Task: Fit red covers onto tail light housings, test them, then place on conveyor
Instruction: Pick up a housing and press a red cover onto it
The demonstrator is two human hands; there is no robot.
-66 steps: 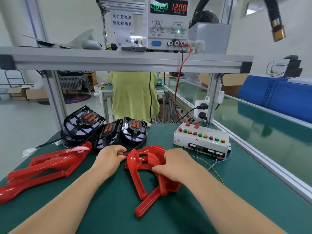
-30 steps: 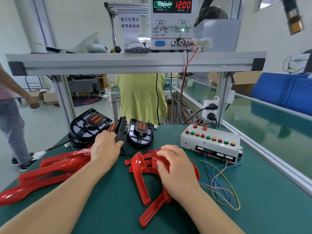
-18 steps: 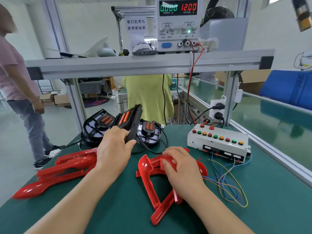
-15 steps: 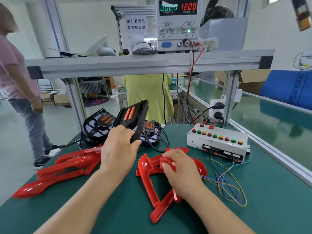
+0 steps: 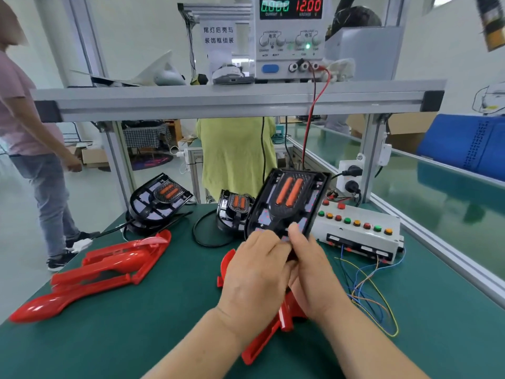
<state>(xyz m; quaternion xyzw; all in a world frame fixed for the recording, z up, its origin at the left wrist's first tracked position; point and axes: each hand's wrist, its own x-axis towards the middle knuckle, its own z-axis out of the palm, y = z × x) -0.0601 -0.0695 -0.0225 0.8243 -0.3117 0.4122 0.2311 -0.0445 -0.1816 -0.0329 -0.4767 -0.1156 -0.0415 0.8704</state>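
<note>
A black tail light housing with two orange strips is lifted above the green table, tilted up. My left hand and my right hand both grip its near end. Under my hands a red cover lies on the table, mostly hidden. Two more housings stand at the back: the left housing and the middle housing. Spare red covers are piled at the left.
A white test box with coloured buttons and loose wires sits right of my hands. A power supply stands on the overhead shelf. The conveyor runs along the right. A person stands at the left.
My left hand lifted a housing from the back row and swung it rightward over the red cover. My right hand left the cover and took hold of the housing too.
</note>
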